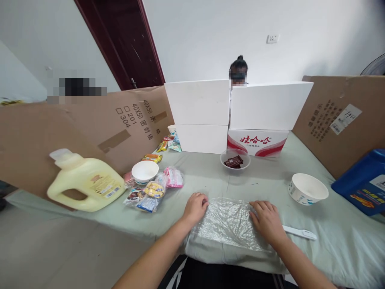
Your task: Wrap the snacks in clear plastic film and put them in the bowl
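A clear crinkled plastic bag (228,220) lies flat on the pale green cloth (204,172) at the near edge of the table. My left hand (195,206) rests on its left side with the fingers curled at the bag's upper left corner. On the bag's right side my right hand (266,220) presses down, fingers bent. A thin white stick-like tool (299,233) lies just right of my right hand. Neither hand lifts anything.
A yellow detergent jug (86,180) lies at the left, next to a white bowl (144,171) and several snack packets (150,192). A clear bowl with dark packets (235,159) sits ahead, a paper bowl (307,188) at the right. Cardboard and white boxes (198,102) wall the table; a person sits behind them.
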A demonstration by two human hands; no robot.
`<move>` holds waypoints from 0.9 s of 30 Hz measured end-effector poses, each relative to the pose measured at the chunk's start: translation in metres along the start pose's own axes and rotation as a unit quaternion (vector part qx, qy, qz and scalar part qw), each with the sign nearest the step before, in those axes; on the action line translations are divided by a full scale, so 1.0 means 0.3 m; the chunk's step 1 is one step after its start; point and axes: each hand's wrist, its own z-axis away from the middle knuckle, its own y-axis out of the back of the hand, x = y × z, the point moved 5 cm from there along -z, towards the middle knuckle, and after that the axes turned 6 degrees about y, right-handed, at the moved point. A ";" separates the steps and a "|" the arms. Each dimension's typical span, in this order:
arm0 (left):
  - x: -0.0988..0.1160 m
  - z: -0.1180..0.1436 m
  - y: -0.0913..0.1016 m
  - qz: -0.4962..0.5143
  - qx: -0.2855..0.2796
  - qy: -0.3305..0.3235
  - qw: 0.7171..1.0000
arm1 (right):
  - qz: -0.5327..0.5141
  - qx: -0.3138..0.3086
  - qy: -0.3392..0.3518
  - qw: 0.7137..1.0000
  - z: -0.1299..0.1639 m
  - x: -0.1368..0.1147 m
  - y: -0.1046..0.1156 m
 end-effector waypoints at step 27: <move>-0.030 -0.006 -0.003 0.020 0.032 -0.001 0.999 | -0.013 0.029 -0.036 0.999 -0.103 0.073 0.012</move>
